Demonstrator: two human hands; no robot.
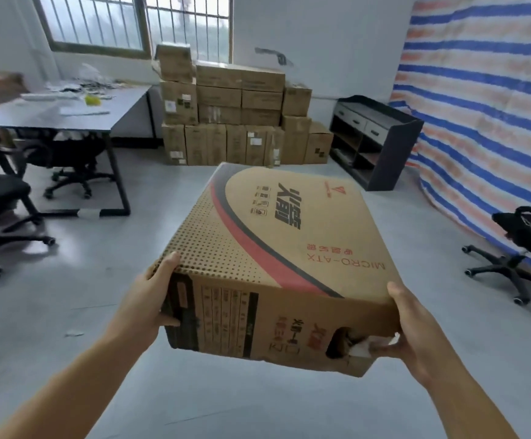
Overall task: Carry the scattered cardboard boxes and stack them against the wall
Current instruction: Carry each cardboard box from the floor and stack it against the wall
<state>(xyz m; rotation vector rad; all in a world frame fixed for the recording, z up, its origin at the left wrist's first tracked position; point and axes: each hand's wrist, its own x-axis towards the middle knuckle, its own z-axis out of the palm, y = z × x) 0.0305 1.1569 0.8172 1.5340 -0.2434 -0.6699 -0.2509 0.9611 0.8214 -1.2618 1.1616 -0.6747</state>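
At twelve o'clock from stacked brown cartons [239, 112], a large, stiff, bulky printed brown cardboard box [277, 258] is gripped at its near corners, left hand [150, 299] and right hand [413, 331] fingers clamped on it.

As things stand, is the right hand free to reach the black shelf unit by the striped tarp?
Probably not. The right hand grips the carried box, as does the left hand, and the shelf unit stands well ahead across open floor.

Grey floor [68, 312] bears stacked boxes [239, 122], chairs [1, 213].
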